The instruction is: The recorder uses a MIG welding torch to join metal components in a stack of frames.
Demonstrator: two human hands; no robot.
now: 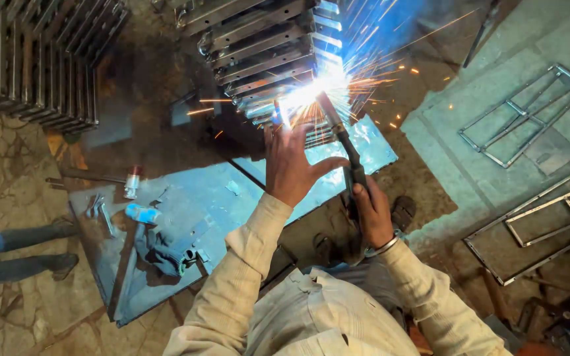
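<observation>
My right hand [372,214] grips a dark welding electrode holder [349,155] whose rod reaches up to a bright arc [311,92] on a stack of steel frames [265,53]. Orange sparks fly out to the right of the arc. My left hand [293,161] is raised with fingers spread, held up just below the glare and holding nothing. Both arms wear cream sleeves, and a metal bangle sits on my right wrist.
A steel sheet [199,211] lies on the floor with a hammer [103,177], a blue cloth and small tools on it. Another stack of frames [34,59] stands top left. Welded frames [529,112] lie at right. Another person's legs [14,254] are at left.
</observation>
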